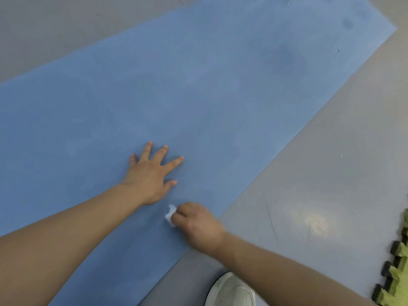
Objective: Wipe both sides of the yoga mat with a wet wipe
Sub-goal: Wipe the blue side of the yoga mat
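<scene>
With the blue yoga mat (198, 96) flat on the floor, the left hand (150, 175) presses it open-palmed while the right hand (198, 224) beside it pinches the wet wipe (170, 215), best dragged in overlapping strokes across this 1 side.

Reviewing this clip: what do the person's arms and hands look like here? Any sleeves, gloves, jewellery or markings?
Both forearms are bare up to the frame edge, with no sleeve showing. The left hand and right hand wear no gloves, and no rings, watch or wristband can be seen. No tattoos or markings show; the right hand is slightly motion-blurred. The only clothing in view is a white sneaker at the bottom edge.
</scene>
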`<act>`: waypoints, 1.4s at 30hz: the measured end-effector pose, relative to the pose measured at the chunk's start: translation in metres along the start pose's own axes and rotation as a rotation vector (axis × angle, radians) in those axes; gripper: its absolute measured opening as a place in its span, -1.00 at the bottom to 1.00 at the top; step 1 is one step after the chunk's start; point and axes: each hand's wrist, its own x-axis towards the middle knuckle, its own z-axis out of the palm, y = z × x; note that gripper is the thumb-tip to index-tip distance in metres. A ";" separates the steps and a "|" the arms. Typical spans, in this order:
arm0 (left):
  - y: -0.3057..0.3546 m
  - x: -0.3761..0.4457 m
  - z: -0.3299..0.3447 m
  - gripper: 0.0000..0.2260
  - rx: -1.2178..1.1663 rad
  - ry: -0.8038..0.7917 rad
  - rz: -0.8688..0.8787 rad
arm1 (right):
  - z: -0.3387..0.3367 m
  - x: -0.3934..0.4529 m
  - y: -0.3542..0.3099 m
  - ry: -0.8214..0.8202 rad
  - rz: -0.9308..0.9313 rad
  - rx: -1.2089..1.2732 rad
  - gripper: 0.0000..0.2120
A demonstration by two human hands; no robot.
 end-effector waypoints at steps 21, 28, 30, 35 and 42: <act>0.039 0.012 -0.004 -0.30 -0.004 -0.045 0.106 | -0.035 -0.040 0.062 0.042 0.168 -0.100 -0.81; 0.048 0.016 0.000 -0.33 -0.003 -0.005 0.066 | -0.082 -0.041 0.122 0.373 0.759 -0.210 -0.82; 0.051 0.018 -0.001 -0.33 0.000 0.000 0.050 | -0.056 -0.046 0.092 0.374 0.642 -0.143 -0.80; 0.058 0.020 -0.003 -0.35 -0.019 -0.001 0.027 | -0.031 -0.063 0.048 0.126 0.322 -0.061 -0.77; 0.055 0.029 -0.006 -0.32 -0.047 0.007 0.105 | -0.101 -0.044 0.152 0.286 0.783 -0.215 -0.79</act>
